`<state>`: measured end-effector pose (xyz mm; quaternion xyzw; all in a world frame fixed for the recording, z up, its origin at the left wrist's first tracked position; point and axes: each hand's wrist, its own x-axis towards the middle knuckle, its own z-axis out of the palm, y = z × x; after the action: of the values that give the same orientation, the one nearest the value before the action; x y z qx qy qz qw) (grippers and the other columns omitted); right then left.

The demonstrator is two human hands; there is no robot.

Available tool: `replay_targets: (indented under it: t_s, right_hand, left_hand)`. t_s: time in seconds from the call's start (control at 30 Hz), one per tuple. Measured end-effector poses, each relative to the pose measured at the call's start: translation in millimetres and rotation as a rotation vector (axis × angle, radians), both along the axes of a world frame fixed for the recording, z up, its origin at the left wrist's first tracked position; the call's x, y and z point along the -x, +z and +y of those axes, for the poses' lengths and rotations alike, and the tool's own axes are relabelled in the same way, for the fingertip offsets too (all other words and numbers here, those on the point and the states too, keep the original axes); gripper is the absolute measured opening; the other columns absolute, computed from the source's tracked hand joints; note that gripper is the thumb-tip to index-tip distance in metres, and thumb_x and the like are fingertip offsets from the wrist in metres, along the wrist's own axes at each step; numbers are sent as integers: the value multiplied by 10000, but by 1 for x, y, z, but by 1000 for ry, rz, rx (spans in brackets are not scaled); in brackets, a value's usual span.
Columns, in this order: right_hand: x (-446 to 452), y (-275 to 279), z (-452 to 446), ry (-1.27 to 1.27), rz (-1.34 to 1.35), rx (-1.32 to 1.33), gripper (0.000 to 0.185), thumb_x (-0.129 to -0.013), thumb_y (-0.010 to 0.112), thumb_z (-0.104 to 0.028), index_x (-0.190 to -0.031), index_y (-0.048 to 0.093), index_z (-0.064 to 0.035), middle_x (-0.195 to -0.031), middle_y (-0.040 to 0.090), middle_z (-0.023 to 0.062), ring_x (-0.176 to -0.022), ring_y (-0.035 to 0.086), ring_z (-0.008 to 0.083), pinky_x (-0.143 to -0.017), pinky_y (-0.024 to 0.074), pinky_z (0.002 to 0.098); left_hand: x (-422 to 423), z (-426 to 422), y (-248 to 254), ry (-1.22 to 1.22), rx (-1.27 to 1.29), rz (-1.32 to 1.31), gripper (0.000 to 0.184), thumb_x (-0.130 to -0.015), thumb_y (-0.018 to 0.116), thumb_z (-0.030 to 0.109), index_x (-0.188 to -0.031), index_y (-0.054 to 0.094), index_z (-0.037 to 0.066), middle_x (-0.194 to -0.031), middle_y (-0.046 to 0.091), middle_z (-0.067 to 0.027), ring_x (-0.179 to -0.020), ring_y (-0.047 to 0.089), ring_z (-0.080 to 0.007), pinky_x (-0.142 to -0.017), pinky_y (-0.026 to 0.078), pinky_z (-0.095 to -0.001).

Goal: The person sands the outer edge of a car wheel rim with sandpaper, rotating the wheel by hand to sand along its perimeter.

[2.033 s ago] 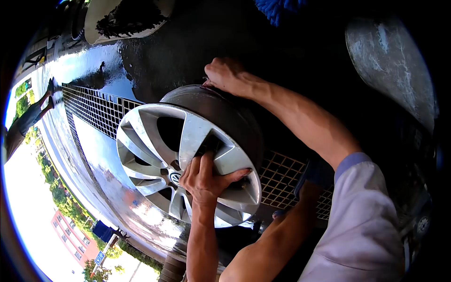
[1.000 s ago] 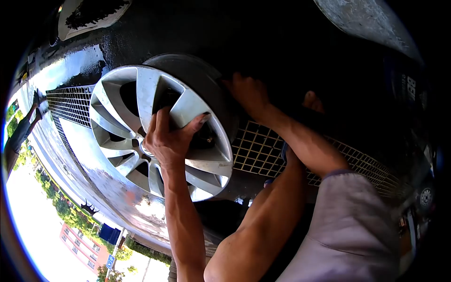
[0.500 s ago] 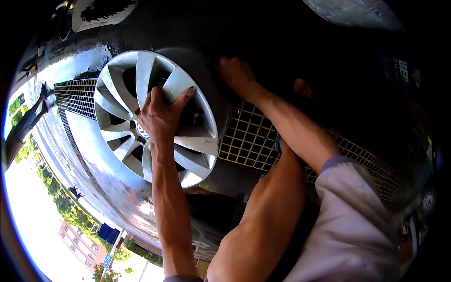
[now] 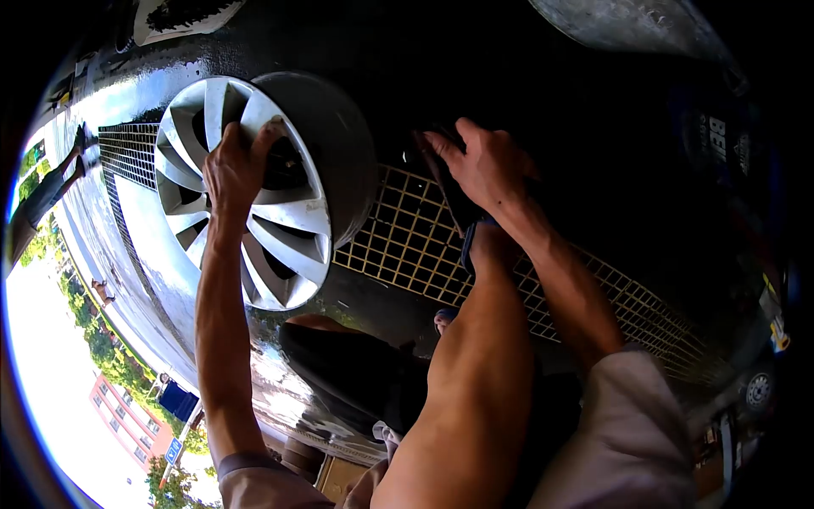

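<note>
A silver alloy wheel rim with no tyre stands upright, its spoked face turned left and its grey barrel showing on the right. My left hand is closed round one of the upper spokes, thumb on the outer side. To the right of the rim, my right hand is bent with its thumb toward the left. By that thumb is a dark, flat-looking piece, in deep shadow; what it is and how firmly it is held cannot be made out.
A metal floor grate runs beneath the rim and my leg. Wet ground shines at left. Another person's leg stands at the far left. A pale container is at top left, a light curved surface at top right.
The rim has shifted left and turned, so more of its barrel shows. My left hand has moved left with it. My right hand has moved right and down, its thumb now visible.
</note>
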<state>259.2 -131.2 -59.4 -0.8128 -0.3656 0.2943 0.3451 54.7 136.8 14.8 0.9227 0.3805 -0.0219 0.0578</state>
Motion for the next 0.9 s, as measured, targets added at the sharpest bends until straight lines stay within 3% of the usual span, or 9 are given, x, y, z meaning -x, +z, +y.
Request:
replay_targets:
  t_s: [0.1,0.2,0.27,0.33,0.47,0.53,0.6,0.77,0.9]
  right_hand:
    - [-20,13,-18,-122,40,-114,450,-938,695,-367,-684,542,-28,-513,583,129,-412,598,238,-355,395,332]
    - [-46,33,-23,-237,33,-74,458,-935,692,-378,-693,549,-17,-558,614,145,-441,619,260,-375,413,343]
    - [-56,34,-14,-273,-5,90,478,-941,680,-392,-721,559,15,-595,619,193,-515,638,354,-443,455,391]
    - [-51,22,3,-199,-25,24,453,-938,690,-370,-734,566,15,-607,618,211,-551,641,394,-463,466,411]
    - [-13,7,70,-68,87,49,427,-925,692,-372,-765,575,6,-670,632,247,-674,644,456,-532,489,461]
    - [7,-13,106,-34,36,71,442,-922,686,-402,-769,590,2,-644,631,246,-641,657,441,-532,499,469]
    - [30,-30,137,-21,27,94,448,-929,669,-423,-836,640,15,-726,682,238,-715,697,417,-594,534,475]
    - [88,-88,176,-26,-120,192,415,-959,619,-405,-909,653,5,-798,700,252,-783,708,432,-663,576,490]
    - [91,-71,148,60,-47,262,431,-966,596,-413,-943,651,14,-807,700,259,-800,709,435,-687,579,512]
  left_hand:
    - [-7,41,-7,130,-137,35,611,-966,526,591,-797,626,12,-714,652,-262,-710,662,-470,-645,501,-541]
    - [-16,79,0,279,-85,91,750,-944,427,711,-880,681,8,-835,681,-300,-855,667,-487,-785,497,-555]
    - [-17,88,2,348,-46,87,807,-930,393,750,-901,693,2,-862,681,-312,-889,660,-493,-818,485,-566]
    - [-14,92,-7,348,-92,68,800,-935,396,742,-926,687,-3,-866,686,-304,-892,664,-489,-829,486,-561]
    - [4,81,-3,373,12,91,793,-940,427,710,-1163,637,-21,-998,694,-289,-998,656,-484,-897,491,-533]
    - [22,60,-10,184,-50,-295,774,-954,466,659,-1334,567,-8,-1188,644,-284,-1137,616,-453,-975,471,-500]
    - [34,44,-13,218,-24,-344,787,-944,502,644,-1453,475,44,-1387,530,-255,-1279,524,-422,-1061,414,-481]
    - [36,47,-21,240,-10,-321,790,-939,472,657,-1487,421,91,-1404,505,-226,-1320,452,-402,-1102,345,-488]
    - [35,44,-21,239,5,-327,741,-959,473,591,-1493,401,82,-1407,491,-238,-1330,433,-416,-1115,321,-496]
